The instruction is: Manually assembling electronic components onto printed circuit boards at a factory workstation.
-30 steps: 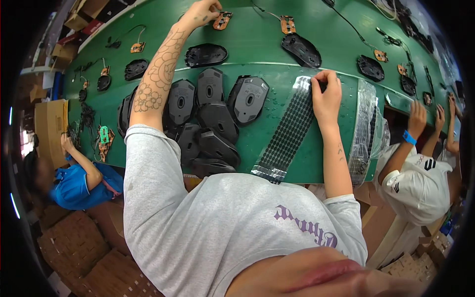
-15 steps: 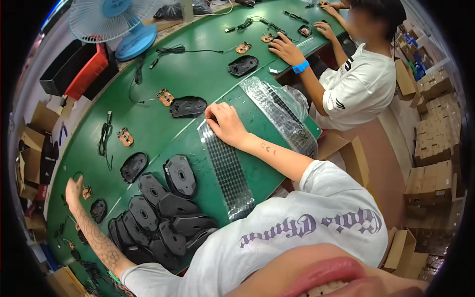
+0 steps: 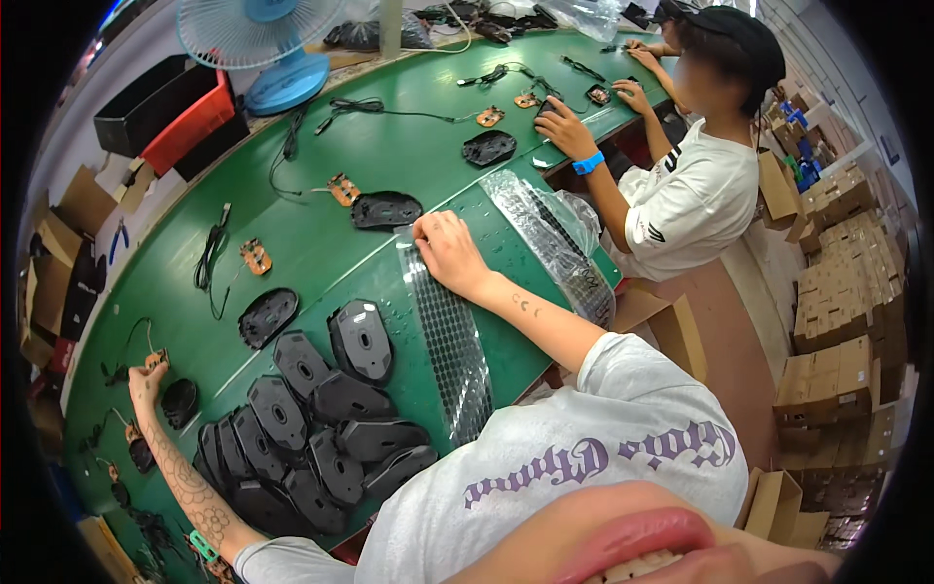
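Observation:
At the far left, my left hand point(image 3: 146, 383) has its fingers closed at an orange circuit board point(image 3: 156, 359), which has a cable attached. A small black mouse shell point(image 3: 179, 403) lies just right of that wrist. My right hand point(image 3: 451, 255) rests with bent fingers at the far end of a clear strip of round dark pads point(image 3: 449, 350). Its fingertips lie beside an open black mouse shell point(image 3: 379, 210); whatever they grip is hidden. Several closed black mouse housings point(image 3: 361, 341) are piled in front of me.
Another pad strip point(image 3: 550, 243) lies to the right under clear plastic. Circuit boards point(image 3: 256, 256), black cables point(image 3: 209, 255) and open shells point(image 3: 268, 318) are spread along the green table point(image 3: 321, 263). A co-worker point(image 3: 696, 195) sits at right. A blue fan point(image 3: 287, 83) and bins point(image 3: 185, 127) stand behind.
My left hand has gone from open fingers near the circuit board to closed fingers at it. My right hand stays at the strip's far end. The whole view has shifted slightly.

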Motion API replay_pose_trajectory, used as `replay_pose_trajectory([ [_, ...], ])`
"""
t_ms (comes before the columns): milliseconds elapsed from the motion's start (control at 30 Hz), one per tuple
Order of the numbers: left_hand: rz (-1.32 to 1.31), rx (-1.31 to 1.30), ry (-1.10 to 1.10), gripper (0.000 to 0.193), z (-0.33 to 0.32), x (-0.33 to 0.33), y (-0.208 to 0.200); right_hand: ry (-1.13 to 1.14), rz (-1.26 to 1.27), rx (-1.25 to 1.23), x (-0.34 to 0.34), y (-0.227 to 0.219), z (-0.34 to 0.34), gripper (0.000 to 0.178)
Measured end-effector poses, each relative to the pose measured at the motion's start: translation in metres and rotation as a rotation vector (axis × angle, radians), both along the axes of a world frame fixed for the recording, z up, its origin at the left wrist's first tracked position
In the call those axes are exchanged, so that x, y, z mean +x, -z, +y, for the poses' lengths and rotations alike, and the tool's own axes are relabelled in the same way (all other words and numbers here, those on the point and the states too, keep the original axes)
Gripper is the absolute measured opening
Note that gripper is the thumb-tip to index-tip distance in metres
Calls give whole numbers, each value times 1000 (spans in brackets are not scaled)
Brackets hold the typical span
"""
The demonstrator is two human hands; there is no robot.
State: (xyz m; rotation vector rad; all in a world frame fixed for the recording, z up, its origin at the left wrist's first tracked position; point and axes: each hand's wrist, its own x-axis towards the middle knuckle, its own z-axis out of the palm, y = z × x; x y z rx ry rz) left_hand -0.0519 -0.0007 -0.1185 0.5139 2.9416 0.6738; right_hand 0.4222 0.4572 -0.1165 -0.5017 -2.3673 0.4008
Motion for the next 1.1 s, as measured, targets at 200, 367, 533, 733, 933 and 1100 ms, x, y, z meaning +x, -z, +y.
replay_pose_trajectory([
  [200,-165,428,109,45,6,-17,38,3,6,70,-6,0,-5,17],
  [367,-392,724,47,42,51,31,8,10,19,126,-2,-1,-3,21],
  [533,-628,1020,-87,41,-11,30,-4,-32,27,120,-10,-8,-7,22],
  [733,-904,1356,-194,39,49,62,-52,-171,211,-279,-5,-12,-5,17],
  [933,-1102,1634,-63,32,77,138,-92,-122,150,-270,7,-11,6,17],
  [1100,-1158,1778,39,30,105,205,-122,-111,96,-362,12,-13,2,19],
])
